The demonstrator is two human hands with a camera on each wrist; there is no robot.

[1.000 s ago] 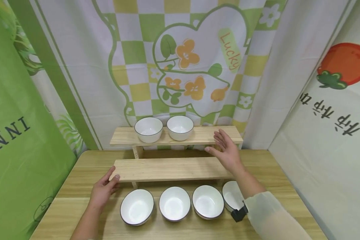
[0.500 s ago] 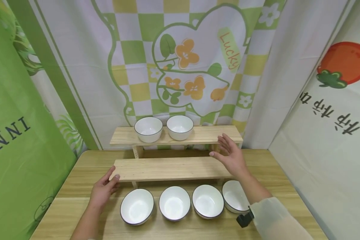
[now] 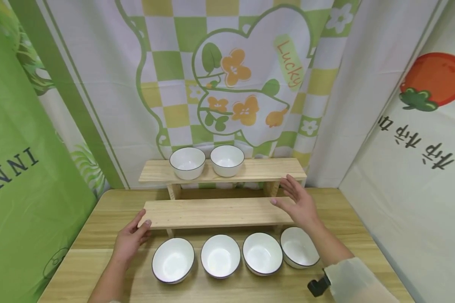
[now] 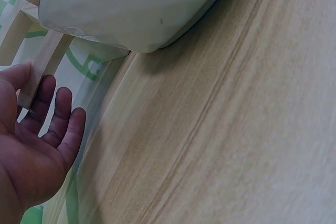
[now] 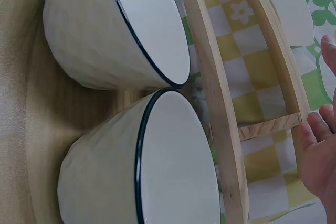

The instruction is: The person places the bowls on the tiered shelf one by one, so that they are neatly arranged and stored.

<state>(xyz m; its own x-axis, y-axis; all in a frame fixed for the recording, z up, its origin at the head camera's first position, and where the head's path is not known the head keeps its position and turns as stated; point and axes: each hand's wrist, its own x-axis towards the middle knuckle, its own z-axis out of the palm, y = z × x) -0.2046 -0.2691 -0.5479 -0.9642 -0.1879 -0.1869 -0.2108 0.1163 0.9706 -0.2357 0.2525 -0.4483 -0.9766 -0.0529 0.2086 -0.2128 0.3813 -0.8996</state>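
Observation:
My left hand pinches the left end of the lower board of a two-tier wooden shelf. In the left wrist view, the thumb lies on one face of the board and the fingers behind the other. My right hand hangs above the right end of the lower board, fingers spread, holding nothing. Two white bowls with dark rims, a left one and a right one, stand on the upper board. In front of the shelf, a row of several similar bowls stands on the table.
The wooden table carries the shelf and the front bowls. The rightmost bowl stands close to the right forearm. A patterned curtain hangs right behind the shelf, with a green cloth on the left and a white one on the right.
My right hand has moved down and to the right, from over the upper board toward the lower board's right end. The left hand and the bowls have stayed in place.

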